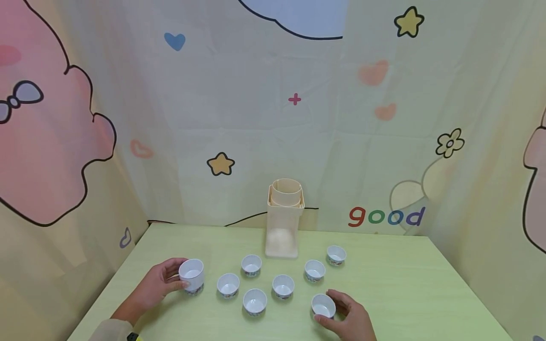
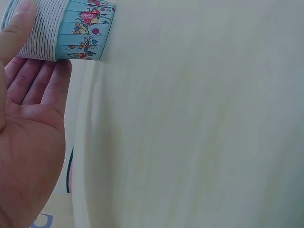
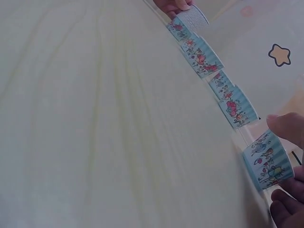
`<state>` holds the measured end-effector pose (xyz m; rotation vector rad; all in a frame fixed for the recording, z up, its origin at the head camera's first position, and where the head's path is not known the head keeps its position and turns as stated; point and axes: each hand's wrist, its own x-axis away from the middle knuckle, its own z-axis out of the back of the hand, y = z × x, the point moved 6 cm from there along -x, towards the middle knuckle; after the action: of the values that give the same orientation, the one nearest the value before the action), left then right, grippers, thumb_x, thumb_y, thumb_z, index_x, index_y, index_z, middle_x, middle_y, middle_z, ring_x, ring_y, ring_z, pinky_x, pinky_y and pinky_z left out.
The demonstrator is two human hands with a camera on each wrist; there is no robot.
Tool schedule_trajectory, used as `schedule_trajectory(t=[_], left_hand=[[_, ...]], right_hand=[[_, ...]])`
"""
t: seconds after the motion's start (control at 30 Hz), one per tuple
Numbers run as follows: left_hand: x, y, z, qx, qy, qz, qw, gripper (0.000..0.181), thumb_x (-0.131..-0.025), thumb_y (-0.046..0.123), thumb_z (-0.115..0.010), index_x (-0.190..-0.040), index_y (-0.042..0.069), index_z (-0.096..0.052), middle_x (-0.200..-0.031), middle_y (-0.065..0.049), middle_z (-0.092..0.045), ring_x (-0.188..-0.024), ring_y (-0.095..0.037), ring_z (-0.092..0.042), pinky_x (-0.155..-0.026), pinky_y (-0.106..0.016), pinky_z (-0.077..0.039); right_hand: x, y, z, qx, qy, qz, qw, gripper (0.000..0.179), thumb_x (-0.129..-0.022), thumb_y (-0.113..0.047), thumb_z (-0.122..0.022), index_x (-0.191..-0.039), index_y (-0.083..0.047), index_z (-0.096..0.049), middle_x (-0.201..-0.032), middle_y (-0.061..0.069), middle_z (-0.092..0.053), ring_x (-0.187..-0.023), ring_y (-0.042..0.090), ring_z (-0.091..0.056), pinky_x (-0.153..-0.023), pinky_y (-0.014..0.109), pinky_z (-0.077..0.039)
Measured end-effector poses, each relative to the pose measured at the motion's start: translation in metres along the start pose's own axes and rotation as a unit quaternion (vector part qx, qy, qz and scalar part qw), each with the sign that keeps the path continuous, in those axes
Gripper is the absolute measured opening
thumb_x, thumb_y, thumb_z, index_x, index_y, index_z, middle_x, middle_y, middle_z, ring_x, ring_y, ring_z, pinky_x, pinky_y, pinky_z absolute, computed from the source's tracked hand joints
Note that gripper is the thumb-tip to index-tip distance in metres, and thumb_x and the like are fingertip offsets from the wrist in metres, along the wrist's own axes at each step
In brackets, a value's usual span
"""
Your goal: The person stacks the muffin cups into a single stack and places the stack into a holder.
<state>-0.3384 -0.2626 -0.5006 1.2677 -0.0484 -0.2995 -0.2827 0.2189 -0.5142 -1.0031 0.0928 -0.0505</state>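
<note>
My left hand (image 1: 157, 283) grips a stack of paper baking cups (image 1: 192, 272) at the table's left. In the left wrist view the stack (image 2: 85, 31) shows many nested white rims and one pale blue, flower-printed side. Toward the front right, my right hand (image 1: 353, 316) holds a single paper baking cup (image 1: 323, 304) between thumb and fingers. That cup (image 3: 269, 161) stands upright on the table in the right wrist view. Between the hands several more such cups stand apart, among them a front cup (image 1: 255, 301) and a back right cup (image 1: 336, 255).
A beige plastic holder (image 1: 282, 237) with a round ring (image 1: 286, 192) at its top stands at the back middle of the pale green table (image 1: 396, 284). Behind it hangs a printed cloth (image 1: 256, 94), and cloth also encloses both sides.
</note>
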Motion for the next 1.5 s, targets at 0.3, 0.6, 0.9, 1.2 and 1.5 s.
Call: schedule_trajectory(t=[0.3,0.6,0.9,1.2,1.5], left_hand=[[-0.001,-0.002,0.001,0.002,-0.001,0.0,1.0,0.068,-0.087,0.009,-0.081,-0.141,-0.013,-0.047,-0.142,-0.035,-0.054,-0.116,-0.004,-0.063,-0.097,-0.02,-0.057],[-0.002,-0.003,0.001,0.002,-0.002,0.001,1.0,0.067,-0.087,0.012,-0.081,-0.141,-0.012,-0.047,-0.142,-0.035,-0.053,-0.11,0.006,-0.061,-0.095,-0.017,-0.056],[-0.001,0.001,0.0,0.007,-0.01,-0.006,0.9999,0.067,-0.088,0.01,-0.079,-0.141,-0.013,-0.046,-0.142,-0.036,-0.053,-0.112,0.003,-0.062,-0.095,-0.017,-0.056],[-0.001,-0.001,0.001,-0.001,-0.003,0.004,1.0,0.067,-0.087,0.011,-0.081,-0.14,-0.012,-0.047,-0.141,-0.034,-0.054,-0.112,0.002,-0.062,-0.095,-0.018,-0.056],[-0.002,-0.004,0.003,0.0,-0.004,0.006,1.0,0.068,-0.086,0.013,-0.082,-0.14,-0.011,-0.048,-0.142,-0.034,-0.054,-0.121,-0.016,-0.064,-0.098,-0.025,-0.058]], right_hand=[[-0.002,0.003,0.0,0.019,0.005,0.001,0.9998,0.067,-0.069,-0.036,-0.096,-0.124,-0.007,-0.071,-0.122,0.005,-0.075,-0.115,0.023,-0.07,-0.098,0.03,-0.054],[-0.001,0.001,0.002,0.029,0.0,0.004,0.9996,0.065,-0.07,-0.033,-0.096,-0.123,-0.006,-0.071,-0.12,0.006,-0.075,-0.112,0.024,-0.07,-0.095,0.03,-0.056],[-0.001,0.001,0.001,0.026,0.003,-0.008,0.9996,0.064,-0.069,-0.035,-0.096,-0.121,-0.007,-0.073,-0.118,0.005,-0.076,-0.111,0.022,-0.071,-0.092,0.026,-0.055],[0.0,-0.002,0.001,0.013,-0.002,0.0,0.9999,0.063,-0.069,-0.034,-0.096,-0.121,-0.006,-0.073,-0.118,0.005,-0.076,-0.109,0.021,-0.071,-0.092,0.028,-0.057],[0.002,-0.013,0.0,-0.029,-0.028,0.009,0.9991,0.064,-0.073,-0.031,-0.094,-0.125,-0.005,-0.07,-0.123,0.008,-0.074,-0.111,0.022,-0.071,-0.096,0.035,-0.059]])
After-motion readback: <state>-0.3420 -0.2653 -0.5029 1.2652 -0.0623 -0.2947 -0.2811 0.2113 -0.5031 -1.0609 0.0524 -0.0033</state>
